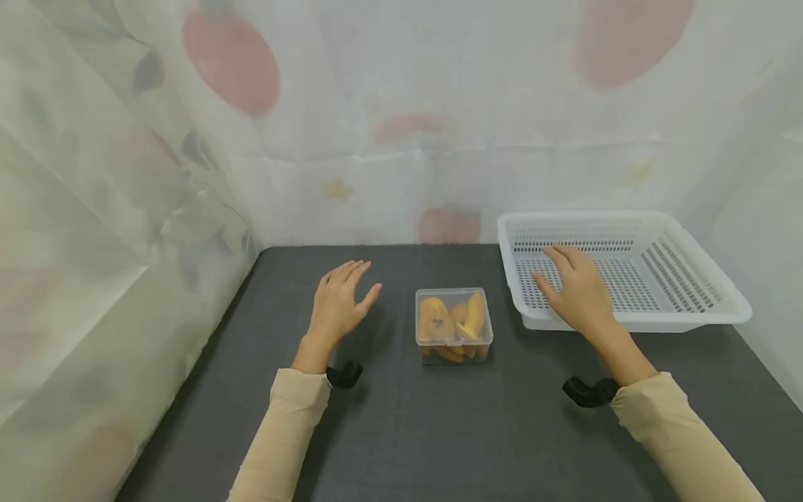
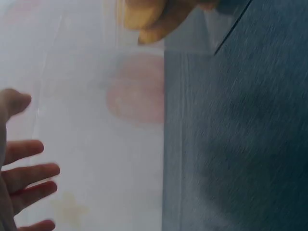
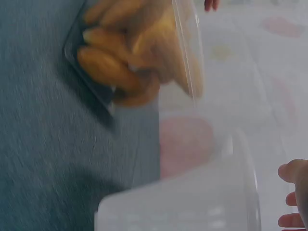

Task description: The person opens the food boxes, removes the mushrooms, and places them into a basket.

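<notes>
A clear plastic box (image 1: 433, 342) with a clear lid stands on the dark table between the two hands. Inside lie several yellow-orange pieces (image 3: 108, 67), rounded and elongated; their exact kind is unclear. To the left of the box, my left hand (image 1: 339, 303) is held over the table, fingers extended and thumb apart, holding nothing. My right hand (image 1: 580, 293) hovers at the left part of a white plastic basket (image 1: 633, 322), also with extended fingers and nothing in its grasp. Whether it touches the basket's rim cannot be made out.
The basket has slotted walls and stands at the back right of the dark table (image 1: 401, 432). A pale printed curtain (image 1: 351, 188) hangs behind the table and along its left side. Each wrist wears a black device (image 1: 345, 375).
</notes>
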The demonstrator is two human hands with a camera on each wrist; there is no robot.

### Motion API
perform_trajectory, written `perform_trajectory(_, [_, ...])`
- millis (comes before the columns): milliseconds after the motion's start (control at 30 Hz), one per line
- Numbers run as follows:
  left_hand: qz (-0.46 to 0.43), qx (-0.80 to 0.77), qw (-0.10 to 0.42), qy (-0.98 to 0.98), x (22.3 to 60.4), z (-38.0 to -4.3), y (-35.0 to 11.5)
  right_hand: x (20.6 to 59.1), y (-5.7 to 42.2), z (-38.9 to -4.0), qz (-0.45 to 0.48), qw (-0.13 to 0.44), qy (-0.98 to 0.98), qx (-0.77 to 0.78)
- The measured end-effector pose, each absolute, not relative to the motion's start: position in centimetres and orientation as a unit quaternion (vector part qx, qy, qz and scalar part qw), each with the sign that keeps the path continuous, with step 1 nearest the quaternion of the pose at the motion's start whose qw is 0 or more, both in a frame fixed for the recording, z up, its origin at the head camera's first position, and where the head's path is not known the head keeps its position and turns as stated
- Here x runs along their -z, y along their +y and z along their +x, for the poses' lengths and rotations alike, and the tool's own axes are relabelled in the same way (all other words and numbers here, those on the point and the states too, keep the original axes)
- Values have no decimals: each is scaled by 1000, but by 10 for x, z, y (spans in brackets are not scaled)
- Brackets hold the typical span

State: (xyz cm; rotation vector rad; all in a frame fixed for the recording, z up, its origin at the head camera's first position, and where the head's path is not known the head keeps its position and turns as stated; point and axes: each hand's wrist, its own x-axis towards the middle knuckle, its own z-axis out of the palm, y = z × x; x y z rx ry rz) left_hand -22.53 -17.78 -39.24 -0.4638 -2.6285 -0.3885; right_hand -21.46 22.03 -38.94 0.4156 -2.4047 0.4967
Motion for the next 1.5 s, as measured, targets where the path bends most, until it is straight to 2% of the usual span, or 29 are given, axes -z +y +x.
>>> perform_trajectory(100, [-198, 204, 185, -941, 400, -220, -174, 393, 213, -207, 179, 323, -908, -199])
perform_trajectory(300, [-222, 343, 75, -910, 418, -213, -168, 402, 197, -192, 224, 324, -888, -237])
perform_trajectory(567, [-244, 408, -25, -879, 441, -209, -157, 414, 175, -177, 282, 334, -859, -265])
perform_trajectory(767, [-260, 427, -62, -864, 450, -210, -150, 419, 161, -170, 298, 328, -854, -274])
perform_trajectory(1000, [-253, 446, -90, -854, 464, -210, -136, 433, 140, -171, 373, 314, -829, -273])
perform_trajectory(1267, [-255, 456, -78, -849, 469, -211, -126, 444, 123, -175, 410, 294, -823, -259])
perform_trajectory(1500, [-233, 451, -94, -856, 471, -209, -119, 451, 121, -179, 426, 292, -817, -257])
